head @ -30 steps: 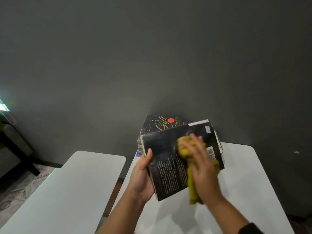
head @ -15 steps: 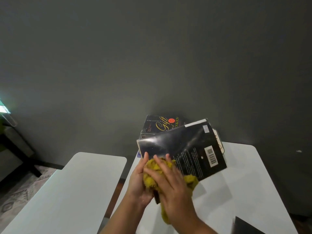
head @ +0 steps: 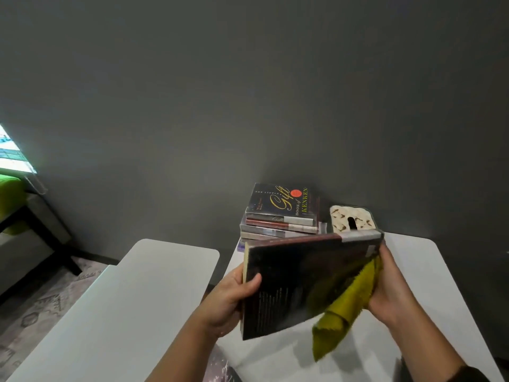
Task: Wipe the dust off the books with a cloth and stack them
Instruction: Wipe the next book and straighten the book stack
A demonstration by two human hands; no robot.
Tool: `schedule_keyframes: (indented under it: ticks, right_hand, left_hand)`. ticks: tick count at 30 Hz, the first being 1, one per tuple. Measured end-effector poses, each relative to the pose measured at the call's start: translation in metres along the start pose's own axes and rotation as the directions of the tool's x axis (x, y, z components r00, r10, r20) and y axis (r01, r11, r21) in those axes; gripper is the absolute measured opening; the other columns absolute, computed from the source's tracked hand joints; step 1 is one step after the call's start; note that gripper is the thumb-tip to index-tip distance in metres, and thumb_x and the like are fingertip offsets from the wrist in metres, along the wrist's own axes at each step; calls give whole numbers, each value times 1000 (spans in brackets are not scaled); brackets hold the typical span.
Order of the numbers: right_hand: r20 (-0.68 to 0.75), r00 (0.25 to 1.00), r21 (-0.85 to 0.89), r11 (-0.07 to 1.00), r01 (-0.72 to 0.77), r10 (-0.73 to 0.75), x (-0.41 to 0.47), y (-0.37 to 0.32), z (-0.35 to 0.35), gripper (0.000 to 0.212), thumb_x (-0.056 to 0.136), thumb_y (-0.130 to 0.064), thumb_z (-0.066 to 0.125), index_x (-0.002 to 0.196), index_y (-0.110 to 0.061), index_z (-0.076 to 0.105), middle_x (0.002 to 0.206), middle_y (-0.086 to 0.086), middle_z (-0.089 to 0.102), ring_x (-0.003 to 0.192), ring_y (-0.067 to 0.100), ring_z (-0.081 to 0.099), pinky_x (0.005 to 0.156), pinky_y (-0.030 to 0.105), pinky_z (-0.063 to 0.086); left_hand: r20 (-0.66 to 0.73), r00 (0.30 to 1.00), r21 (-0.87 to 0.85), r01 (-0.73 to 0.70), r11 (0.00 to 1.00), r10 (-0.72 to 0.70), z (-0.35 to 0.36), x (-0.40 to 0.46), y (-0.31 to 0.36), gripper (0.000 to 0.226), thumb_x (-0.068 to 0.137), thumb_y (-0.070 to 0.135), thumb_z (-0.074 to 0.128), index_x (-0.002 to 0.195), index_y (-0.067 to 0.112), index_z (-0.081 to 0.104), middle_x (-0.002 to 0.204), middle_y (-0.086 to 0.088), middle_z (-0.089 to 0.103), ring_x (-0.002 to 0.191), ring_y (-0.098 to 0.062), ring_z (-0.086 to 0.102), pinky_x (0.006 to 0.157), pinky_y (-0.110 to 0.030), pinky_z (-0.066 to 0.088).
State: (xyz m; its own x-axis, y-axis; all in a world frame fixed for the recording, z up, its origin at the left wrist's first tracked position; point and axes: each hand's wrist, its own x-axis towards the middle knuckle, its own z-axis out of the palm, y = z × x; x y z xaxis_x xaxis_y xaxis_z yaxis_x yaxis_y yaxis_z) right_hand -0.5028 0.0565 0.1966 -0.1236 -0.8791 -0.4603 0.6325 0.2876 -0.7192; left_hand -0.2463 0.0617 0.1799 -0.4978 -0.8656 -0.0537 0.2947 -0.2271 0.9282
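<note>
I hold a dark paperback book [head: 292,282] above the white table [head: 429,274], back cover toward me. My left hand [head: 234,296] grips its left edge, thumb on the cover. At the book's right edge, my right hand [head: 391,288] holds a yellow-green cloth [head: 347,299] that hangs down over the cover's lower right corner. Behind the held book sits a stack of several books [head: 278,219] against the wall, topped by a black book with gold lettering. A cream patterned book [head: 352,219] lies to the right of the stack, partly hidden.
A second white table [head: 115,307] stands to the left, with a narrow gap between the two. A dark grey wall [head: 248,92] closes off the back. A patterned rug [head: 33,312] covers the floor at the left, beside dark furniture legs.
The right hand carried the cloth from the book's left end to its right edge. The book tilted so its spine now faces up, and the cream book behind it came into view.
</note>
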Motion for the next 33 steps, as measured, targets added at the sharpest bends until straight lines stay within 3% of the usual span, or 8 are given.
schedule_keyframes:
  ticks: [5,9,11,13,16,21,27,33]
  right_hand:
    - [180,976,51,990,-130,119,-2,-9,-19,62,59,-40,83,113,-15,66,109,20,65,94,36,65,73,53,55]
    - [105,953,-175,949,-264,284,5,3,-40,100,15,-16,94,109,-5,62,100,28,65,81,43,65,68,53,55]
    - [60,945,-250,922,-296,320,5,11,-43,92,21,-10,94,107,-2,61,87,27,67,67,39,66,59,47,57]
    - [13,949,-336,895,-293,315,6,21,-42,64,54,-5,84,112,-5,58,77,24,68,58,35,65,51,40,56]
    - [10,959,-393,883,-255,282,9,36,-38,41,75,3,63,112,-14,57,82,21,70,62,34,67,49,38,56]
    - [16,963,-473,850,-231,270,23,62,-44,50,78,11,62,114,-23,54,101,17,68,76,32,67,53,37,55]
    - [-38,965,-603,764,-228,258,44,91,-59,73,77,13,65,134,-25,40,114,11,62,95,30,63,61,34,55]
    - [-93,994,-800,590,-105,51,57,116,-62,83,74,6,73,143,-19,33,130,5,54,114,22,54,93,31,45]
  left_hand:
    - [193,981,412,-62,909,-21,-25,-3,15,48,78,5,67,119,30,65,115,11,67,110,-9,58,88,-18,45]
    - [334,940,682,-196,705,-62,-54,12,10,43,87,13,65,123,37,60,140,17,51,138,-6,34,115,-41,24]
    - [234,968,754,-121,645,-93,-72,18,1,35,87,25,67,117,42,64,149,23,35,141,-3,25,118,-51,14]
    - [99,991,721,-11,693,-87,-84,20,-7,28,85,27,69,110,40,68,152,20,26,144,-5,18,117,-47,20]
    - [-50,998,531,54,845,-32,-93,20,-22,25,88,2,63,93,26,72,130,6,54,134,-14,38,104,-35,42]
    - [-163,987,442,88,893,-17,-105,16,-55,32,85,-14,56,68,8,73,125,-4,63,110,-18,63,89,-27,48]
    - [-265,964,534,161,830,-17,-116,7,-87,42,78,-19,58,60,15,74,118,4,66,89,-16,69,74,-22,52]
    - [-283,959,487,170,857,-29,-122,4,-94,37,82,-15,58,69,14,75,125,20,56,92,-14,67,71,-15,49]
